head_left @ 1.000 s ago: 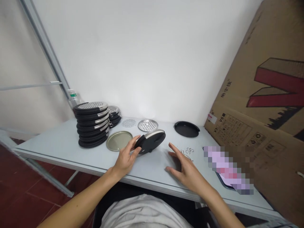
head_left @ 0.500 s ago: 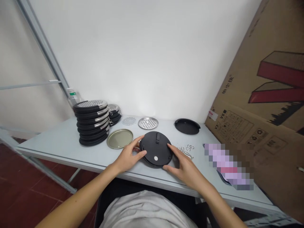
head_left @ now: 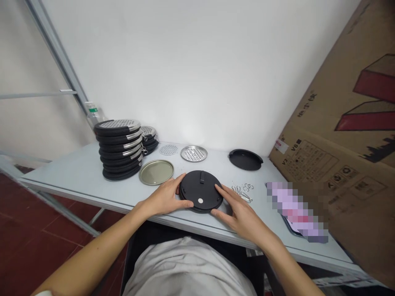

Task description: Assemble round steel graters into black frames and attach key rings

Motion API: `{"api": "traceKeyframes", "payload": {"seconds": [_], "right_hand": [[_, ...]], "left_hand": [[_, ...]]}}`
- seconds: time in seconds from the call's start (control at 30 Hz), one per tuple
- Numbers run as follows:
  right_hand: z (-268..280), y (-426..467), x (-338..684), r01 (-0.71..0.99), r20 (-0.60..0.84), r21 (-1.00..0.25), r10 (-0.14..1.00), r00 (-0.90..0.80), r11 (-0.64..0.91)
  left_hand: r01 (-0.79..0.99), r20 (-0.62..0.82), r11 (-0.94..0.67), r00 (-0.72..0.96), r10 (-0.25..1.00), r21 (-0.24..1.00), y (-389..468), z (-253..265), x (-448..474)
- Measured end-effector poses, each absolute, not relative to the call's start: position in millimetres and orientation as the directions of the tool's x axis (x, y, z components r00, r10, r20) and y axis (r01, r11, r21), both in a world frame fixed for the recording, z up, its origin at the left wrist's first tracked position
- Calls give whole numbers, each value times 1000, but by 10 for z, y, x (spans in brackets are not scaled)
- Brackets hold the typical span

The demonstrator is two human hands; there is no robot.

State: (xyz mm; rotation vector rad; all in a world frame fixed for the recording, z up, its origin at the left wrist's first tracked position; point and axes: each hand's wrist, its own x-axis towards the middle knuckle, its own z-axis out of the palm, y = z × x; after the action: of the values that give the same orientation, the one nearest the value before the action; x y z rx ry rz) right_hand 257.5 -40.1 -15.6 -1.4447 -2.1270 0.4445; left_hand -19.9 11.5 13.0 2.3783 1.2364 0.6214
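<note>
Between my two hands, near the table's front edge, is a round black plastic disc with a small raised tab and a white dot on its face. My left hand grips its left rim, the thumb over the near edge. On the right rim, my right hand holds it with fingers on top and the thumb at the near side. A greenish round metal lid lies just left of the disc. Several small metal rings and clips are scattered beyond my right fingers.
A tall stack of round black-rimmed graters stands at left, a shorter stack behind it. Further back lie a perforated disc, a round grater plate and a black tray. A large cardboard box leans at right.
The black disc has tipped flatter and sits slightly lower toward the table, both hands still on its rim. My head view has shifted a little.
</note>
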Motion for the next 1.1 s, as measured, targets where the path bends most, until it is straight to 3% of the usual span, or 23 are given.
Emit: {"api": "traceKeyframes", "payload": {"seconds": [0.73, 0.9, 1.0, 1.1], "right_hand": [[-163, -389, 2586, 759, 241, -552, 938, -250, 345], [-147, -383, 2563, 738, 314, -552, 917, -247, 388], [-106, -370, 2689, 716, 451, -577, 884, -122, 393], [-92, -358, 2952, 795, 526, -559, 842, 121, 235]], "left_hand": [[623, 248, -570, 529, 812, 536, 89, 192, -160], [608, 227, -553, 530, 817, 571, 87, 182, -157], [616, 199, -537, 531, 824, 576, 83, 167, -178], [691, 164, -447, 438, 884, 568, 114, 179, -192]]}}
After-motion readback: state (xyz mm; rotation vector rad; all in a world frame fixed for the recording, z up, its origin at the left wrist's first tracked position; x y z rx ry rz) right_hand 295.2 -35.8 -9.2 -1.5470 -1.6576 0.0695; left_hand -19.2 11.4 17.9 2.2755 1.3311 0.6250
